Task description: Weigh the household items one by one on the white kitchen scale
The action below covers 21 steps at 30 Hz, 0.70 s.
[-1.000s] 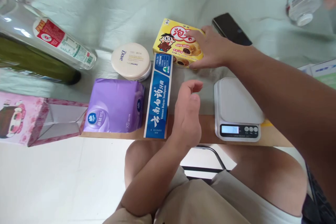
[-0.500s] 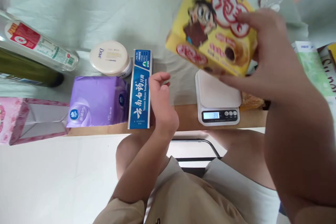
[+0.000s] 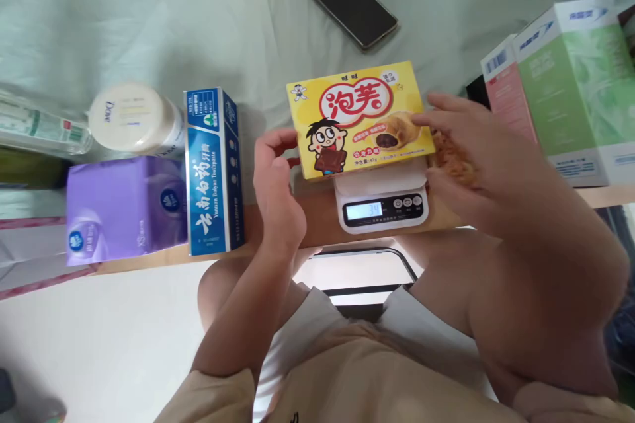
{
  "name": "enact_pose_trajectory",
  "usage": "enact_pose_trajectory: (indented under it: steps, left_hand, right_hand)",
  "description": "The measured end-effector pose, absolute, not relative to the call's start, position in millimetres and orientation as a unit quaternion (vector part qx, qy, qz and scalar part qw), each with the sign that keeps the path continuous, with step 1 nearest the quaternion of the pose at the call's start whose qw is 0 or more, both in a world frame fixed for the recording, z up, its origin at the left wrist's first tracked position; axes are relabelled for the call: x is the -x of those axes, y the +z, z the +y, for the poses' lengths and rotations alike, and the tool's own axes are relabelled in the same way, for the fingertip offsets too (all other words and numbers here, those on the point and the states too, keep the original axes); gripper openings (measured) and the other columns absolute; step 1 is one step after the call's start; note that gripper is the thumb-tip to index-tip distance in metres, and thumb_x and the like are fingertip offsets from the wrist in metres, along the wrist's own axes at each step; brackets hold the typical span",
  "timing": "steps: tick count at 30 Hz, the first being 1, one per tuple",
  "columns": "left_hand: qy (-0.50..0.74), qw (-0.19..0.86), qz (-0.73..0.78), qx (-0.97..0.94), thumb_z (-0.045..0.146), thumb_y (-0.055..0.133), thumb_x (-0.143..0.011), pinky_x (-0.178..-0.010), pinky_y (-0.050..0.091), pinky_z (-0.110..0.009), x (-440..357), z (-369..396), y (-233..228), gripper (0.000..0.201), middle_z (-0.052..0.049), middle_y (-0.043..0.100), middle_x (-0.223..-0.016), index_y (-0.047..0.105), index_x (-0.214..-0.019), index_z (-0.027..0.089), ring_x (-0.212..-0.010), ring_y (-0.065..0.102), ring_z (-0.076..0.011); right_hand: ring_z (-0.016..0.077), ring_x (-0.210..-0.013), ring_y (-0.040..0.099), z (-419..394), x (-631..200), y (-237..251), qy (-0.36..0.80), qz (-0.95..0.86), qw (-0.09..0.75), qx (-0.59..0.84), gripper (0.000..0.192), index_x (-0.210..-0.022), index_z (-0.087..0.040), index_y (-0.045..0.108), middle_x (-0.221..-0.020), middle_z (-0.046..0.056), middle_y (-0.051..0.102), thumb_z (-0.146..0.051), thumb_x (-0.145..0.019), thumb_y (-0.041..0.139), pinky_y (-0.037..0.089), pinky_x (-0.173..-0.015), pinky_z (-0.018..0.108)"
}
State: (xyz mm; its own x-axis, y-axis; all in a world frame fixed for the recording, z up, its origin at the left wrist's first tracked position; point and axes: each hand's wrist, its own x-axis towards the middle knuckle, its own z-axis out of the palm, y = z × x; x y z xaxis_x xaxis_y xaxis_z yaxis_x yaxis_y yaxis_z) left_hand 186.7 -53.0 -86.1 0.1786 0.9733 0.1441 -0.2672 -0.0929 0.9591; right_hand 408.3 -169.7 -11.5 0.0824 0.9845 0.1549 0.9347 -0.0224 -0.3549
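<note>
Yellow snack box point(image 3: 358, 120) sits flat on the white kitchen scale point(image 3: 381, 198), printed face up, long side running left-right. It covers nearly the whole platter; only the front strip with the display and buttons shows. The display is lit, but I can't read the digits reliably.

My left hand point(image 3: 274, 195): grip loose, fingers curled, with the fingertips point(image 3: 278, 140) at the box's left edge. They are touching or just short of it, can't tell which. Not clamped on anything.

My right hand point(image 3: 476, 165): grip open, fingers spread, with the fingertips point(image 3: 426, 120) resting on the box's right end. It is not wrapped around the box. A crumpled orange-brown wrapper point(image 3: 449, 158) lies just under that palm, beside the scale.

The scale stands at the near edge of the table point(image 3: 317, 221), between my knees in the view.

Left of my left hand are a blue toothpaste carton point(image 3: 212, 172), then a purple tissue pack point(image 3: 126, 208) touching it, with a round Dove cream jar point(image 3: 133, 120) behind. Bottles lie on their sides at the far left point(image 3: 40, 135).

A black phone point(image 3: 353, 6) lies face up on the pale green cloth point(image 3: 149, 20), well behind the box. Green-and-white cartons point(image 3: 570, 89) stand at the right, apart from my hand.
</note>
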Motion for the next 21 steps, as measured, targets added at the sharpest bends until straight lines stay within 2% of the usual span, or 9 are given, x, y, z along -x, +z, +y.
enact_pose_trajectory:
  steps: [4, 7, 9, 11, 13, 15, 18, 21]
  left_hand:
    - [0.504, 0.594, 0.33, -0.533, 0.054, 0.075, -0.09, -0.095, 0.059, -0.036, -186.1, -47.3, -91.1, 0.037, -0.004, 0.073, -0.122, 0.072, -0.117, 0.028, -0.116, 0.069, -0.0231]
    - [0.48, 0.579, 0.327, -0.572, 0.05, 0.08, -0.088, -0.096, 0.063, -0.039, -184.5, -47.0, -91.5, 0.039, -0.004, 0.072, -0.129, 0.071, -0.122, 0.032, -0.12, 0.071, -0.026]
    - [0.474, 0.571, 0.329, -0.584, 0.049, 0.081, -0.088, -0.094, 0.064, -0.04, -184.4, -47.7, -91.3, 0.039, -0.004, 0.073, -0.131, 0.073, -0.122, 0.034, -0.12, 0.071, -0.0276]
    - [0.468, 0.576, 0.325, -0.586, 0.048, 0.08, -0.088, -0.091, 0.065, -0.04, -185.1, -48.5, -91.9, 0.038, -0.004, 0.073, -0.133, 0.074, -0.124, 0.036, -0.122, 0.071, -0.0287]
    - [0.455, 0.589, 0.315, -0.589, 0.049, 0.079, -0.089, -0.088, 0.064, -0.039, -185.9, -49.3, -93.3, 0.042, -0.005, 0.072, -0.135, 0.073, -0.128, 0.035, -0.124, 0.07, -0.0294]
    - [0.442, 0.595, 0.309, -0.595, 0.054, 0.077, -0.088, -0.09, 0.063, -0.038, -186.3, -50.1, -94.7, 0.047, -0.006, 0.071, -0.136, 0.071, -0.13, 0.032, -0.125, 0.069, -0.0288]
    - [0.461, 0.589, 0.324, -0.579, 0.062, 0.074, -0.088, -0.092, 0.06, -0.035, -185.6, -50.9, -95.0, 0.047, -0.005, 0.072, -0.128, 0.071, -0.123, 0.03, -0.121, 0.068, -0.0247]
    - [0.48, 0.579, 0.35, -0.559, 0.066, 0.076, -0.083, -0.088, 0.058, -0.033, -184.6, -50.6, -93.6, 0.046, -0.002, 0.071, -0.12, 0.072, -0.114, 0.032, -0.118, 0.066, -0.0229]
  right_hand:
    - [0.033, -0.142, 0.064, -181.8, -413.3, -10.2, 0.054, -0.677, 0.197, 0.707, 0.058, -0.146, -0.014, 0.058, -0.149, 0.017, 0.065, -0.02, -0.089, 0.052, 0.062, -0.112, 0.053]
    - [0.0267, -0.116, 0.077, -187.4, -412.7, -10.8, 0.058, -0.683, 0.203, 0.699, 0.056, -0.143, -0.014, 0.059, -0.134, 0.014, 0.075, -0.016, -0.088, 0.05, 0.069, -0.092, 0.042]
    - [0.0233, -0.101, 0.078, -190.1, -412.1, -9.8, 0.048, -0.682, 0.207, 0.7, 0.056, -0.141, -0.015, 0.061, -0.123, 0.012, 0.078, -0.015, -0.086, 0.05, 0.069, -0.082, 0.039]
    - [0.0252, -0.109, 0.077, -191.9, -411.7, -7.0, 0.045, -0.673, 0.211, 0.707, 0.058, -0.14, -0.015, 0.061, -0.127, 0.014, 0.075, -0.014, -0.083, 0.052, 0.069, -0.091, 0.042]
    - [0.0289, -0.126, 0.072, -192.5, -411.3, -3.4, 0.054, -0.657, 0.223, 0.718, 0.058, -0.14, -0.015, 0.061, -0.136, 0.016, 0.07, -0.012, -0.082, 0.052, 0.064, -0.106, 0.047]
    - [0.0301, -0.134, 0.068, -192.2, -410.7, -0.6, 0.056, -0.64, 0.238, 0.729, 0.057, -0.139, -0.015, 0.062, -0.139, 0.017, 0.068, -0.012, -0.083, 0.052, 0.062, -0.112, 0.047]
    - [0.0274, -0.124, 0.071, -191.9, -409.5, 0.4, 0.038, -0.626, 0.252, 0.737, 0.057, -0.138, -0.016, 0.062, -0.134, 0.015, 0.07, -0.012, -0.082, 0.051, 0.062, -0.107, 0.045]
    - [0.0215, -0.096, 0.07, -193.2, -408.8, -1.0, 0.011, -0.608, 0.263, 0.749, 0.059, -0.137, -0.021, 0.064, -0.123, 0.011, 0.072, -0.013, -0.079, 0.051, 0.062, -0.088, 0.042]
